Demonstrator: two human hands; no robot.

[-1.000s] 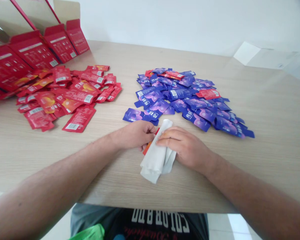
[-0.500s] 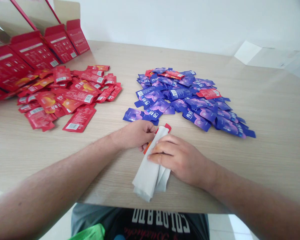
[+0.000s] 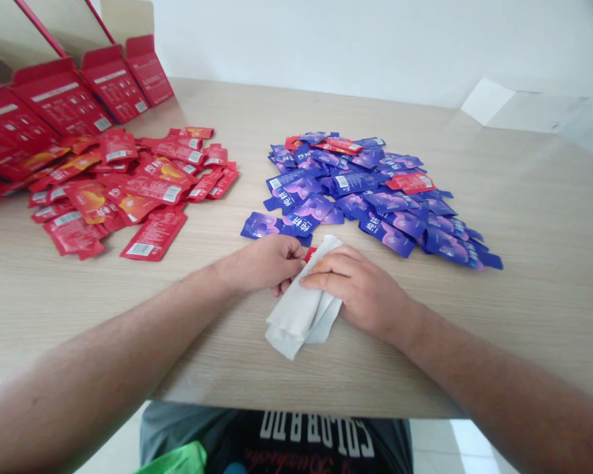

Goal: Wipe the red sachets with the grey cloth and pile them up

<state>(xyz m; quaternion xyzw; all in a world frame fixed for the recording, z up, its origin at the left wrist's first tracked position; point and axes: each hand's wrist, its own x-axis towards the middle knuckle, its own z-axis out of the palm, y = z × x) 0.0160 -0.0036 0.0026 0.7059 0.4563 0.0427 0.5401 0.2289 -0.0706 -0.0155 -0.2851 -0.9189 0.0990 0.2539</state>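
Observation:
My left hand [image 3: 264,264] pinches the edge of a folded white cloth [image 3: 299,306] on the wooden table [image 3: 79,309]. My right hand [image 3: 358,289] lies across the cloth with its fingers together, pressing it down. A red sachet [image 3: 310,253] sits mostly hidden inside the cloth, with only one red corner showing between my hands. Just beyond my left knuckles, the nearest purple-blue sachet [image 3: 296,227] lies at the front of a heaped pile.
A pile of purple-blue sachets [image 3: 370,194] lies ahead, with a few red ones in it. A red sachet pile [image 3: 128,187] lies to the left, beside standing red cartons [image 3: 62,99]. My dark printed shirt [image 3: 301,441] shows below the table's near edge.
My right hand and the cloth have slid forward over the red sachet, leaving only a small corner showing. My left hand stays nearly in place.

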